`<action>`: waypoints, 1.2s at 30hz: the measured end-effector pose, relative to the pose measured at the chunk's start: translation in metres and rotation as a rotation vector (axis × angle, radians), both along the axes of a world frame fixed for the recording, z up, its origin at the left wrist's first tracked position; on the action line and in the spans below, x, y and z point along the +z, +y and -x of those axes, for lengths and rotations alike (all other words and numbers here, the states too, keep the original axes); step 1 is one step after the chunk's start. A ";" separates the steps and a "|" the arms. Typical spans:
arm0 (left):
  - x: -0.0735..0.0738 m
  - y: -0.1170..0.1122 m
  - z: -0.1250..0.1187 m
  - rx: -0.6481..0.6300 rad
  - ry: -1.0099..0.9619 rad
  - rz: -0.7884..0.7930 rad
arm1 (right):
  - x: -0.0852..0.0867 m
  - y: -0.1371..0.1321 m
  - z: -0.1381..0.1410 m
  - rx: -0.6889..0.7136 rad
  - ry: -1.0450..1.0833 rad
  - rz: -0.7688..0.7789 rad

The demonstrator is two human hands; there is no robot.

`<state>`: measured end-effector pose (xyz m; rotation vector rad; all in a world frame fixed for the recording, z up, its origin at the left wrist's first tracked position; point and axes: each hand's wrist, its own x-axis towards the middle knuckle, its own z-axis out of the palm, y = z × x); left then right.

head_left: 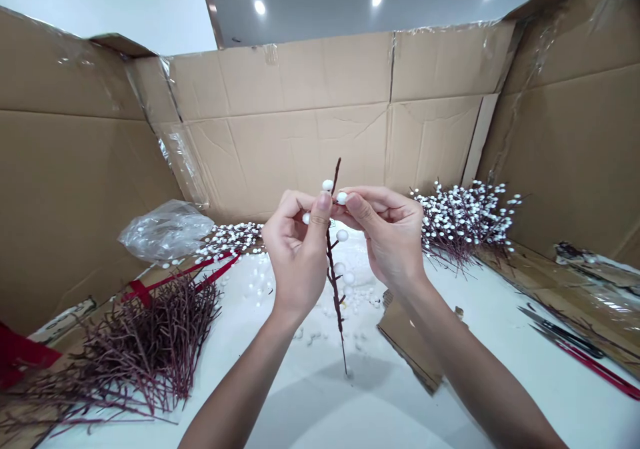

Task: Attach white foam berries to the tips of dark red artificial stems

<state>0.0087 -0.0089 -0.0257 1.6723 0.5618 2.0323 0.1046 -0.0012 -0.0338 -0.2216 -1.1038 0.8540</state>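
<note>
A thin dark red twig (336, 289) stands upright in front of me, with a few white foam balls stuck on its side stubs. My left hand (296, 256) pinches the twig near its upper part, thumb up against the stem. Beside it, my right hand (391, 234) has its thumb and forefinger closed on a small white ball (341, 198) at the twig's side. Another white ball (327, 184) sits just above my left thumb. The twig's lower tip hangs a little above the white table (350, 402).
A pile of bare red twigs (145, 349) lies at the left, finished twigs with white balls (465, 226) at the right. Loose white balls (235, 236) and a clear plastic bag (167, 229) sit behind. Cardboard walls (300, 122) surround the table; scissors (565, 332) and a cardboard scrap (410, 346) lie right.
</note>
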 end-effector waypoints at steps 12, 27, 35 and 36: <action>0.028 0.016 0.040 -0.775 -0.471 0.250 | 0.008 -0.014 -0.039 0.361 -1.126 0.320; 0.034 0.032 0.071 -0.742 -0.648 0.212 | -0.043 -0.018 0.043 0.829 -1.133 0.339; 0.034 0.044 0.058 -0.710 -0.771 0.965 | -0.001 -0.022 -0.041 0.307 -0.947 0.353; 0.034 0.046 0.057 -0.691 -0.788 0.968 | 0.000 -0.016 -0.062 0.179 -0.945 0.393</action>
